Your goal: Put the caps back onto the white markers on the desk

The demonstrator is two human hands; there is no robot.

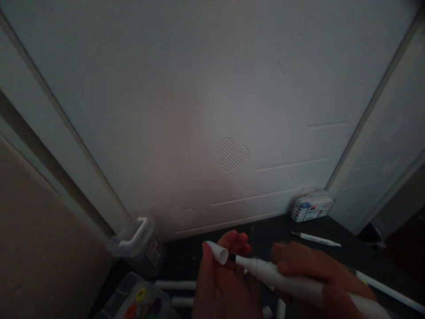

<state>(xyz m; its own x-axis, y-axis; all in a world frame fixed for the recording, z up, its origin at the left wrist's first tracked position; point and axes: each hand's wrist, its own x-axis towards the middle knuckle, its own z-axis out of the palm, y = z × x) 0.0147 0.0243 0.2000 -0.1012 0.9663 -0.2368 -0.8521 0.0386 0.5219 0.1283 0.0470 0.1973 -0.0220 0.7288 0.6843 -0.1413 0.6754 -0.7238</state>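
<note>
A pale grey wall panel embossed with striped hearts (232,154) filled the room ahead of you, above the dark surface (265,228). Your right hand (308,270) was closed around a long white marker pen (285,279), its dark tip pointing left. Your left hand (222,283) pinched the small white cap (217,252) just beside that tip. A clear plastic box with a white handle (137,241) stood left, a small marker pack (312,207) right.
</note>
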